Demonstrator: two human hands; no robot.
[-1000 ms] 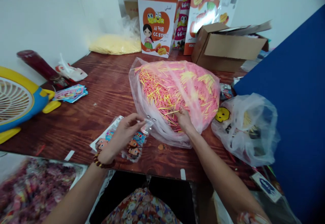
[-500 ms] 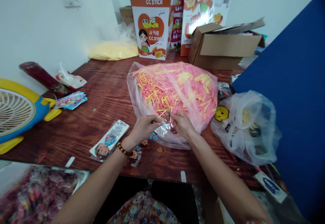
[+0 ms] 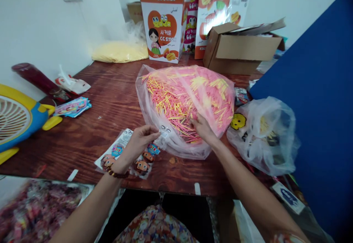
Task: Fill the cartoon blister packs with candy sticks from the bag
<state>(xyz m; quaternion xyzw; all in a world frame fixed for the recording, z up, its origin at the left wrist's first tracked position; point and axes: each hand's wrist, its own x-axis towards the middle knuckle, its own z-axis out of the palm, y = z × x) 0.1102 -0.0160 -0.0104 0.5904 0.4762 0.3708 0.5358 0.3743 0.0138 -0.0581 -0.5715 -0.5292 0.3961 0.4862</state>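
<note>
A large clear plastic bag (image 3: 143,92) of thin pink and yellow sticks (image 3: 165,96) lies open in front of me. Over its mouth, my right hand (image 3: 202,128) is closed, with pink stick ends showing at the fingertips. To the left, my left hand (image 3: 143,137) pinches the edge of a small clear packet (image 3: 165,129) printed with eyes. Below that hand, more printed packets (image 3: 142,165) with cartoon faces lie on the table, partly covered by my wrist. A stack of long packets (image 3: 109,154) sits left of my forearm.
A knotted plastic bag (image 3: 264,136) stands at right, before a blue panel (image 3: 311,81). Printed cartons (image 3: 165,26) and an open cardboard box (image 3: 245,48) line the back. A toy-like fan (image 3: 19,118), a dark red bottle (image 3: 38,79) and tissues (image 3: 73,85) are at left.
My hands have moved apart. The left has drawn left with the clear packet; the right has shifted a little right and up over the sticks.
</note>
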